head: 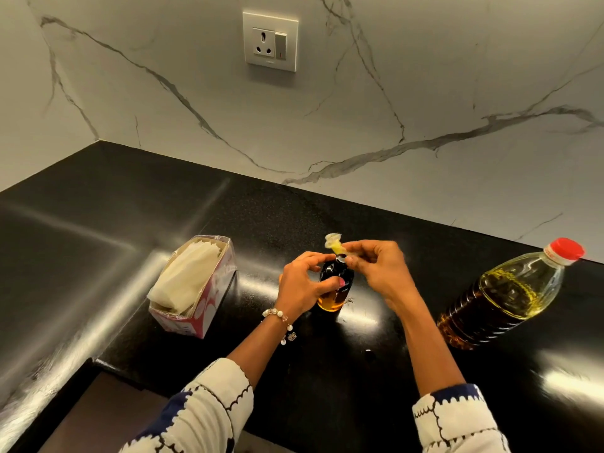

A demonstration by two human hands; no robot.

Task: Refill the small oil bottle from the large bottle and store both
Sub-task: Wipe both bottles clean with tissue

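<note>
There is a single view, from a wide-angle camera worn on the person's head, looking forward and steeply down onto a black counter (98,230) set in a corner of marble-patterned wall (425,93). It sits close above the work: both forearms enter from the bottom edge, the sleeves cut off by the frame, and the left hand (304,286) and right hand (379,273) meet just below the centre. The wall with its socket (270,41) fills the upper half, so the camera faces the back wall. Straight edges bow toward the margins, and the large bottle (510,295) at right leans outward from lens distortion. No second view shares the scene.
</note>
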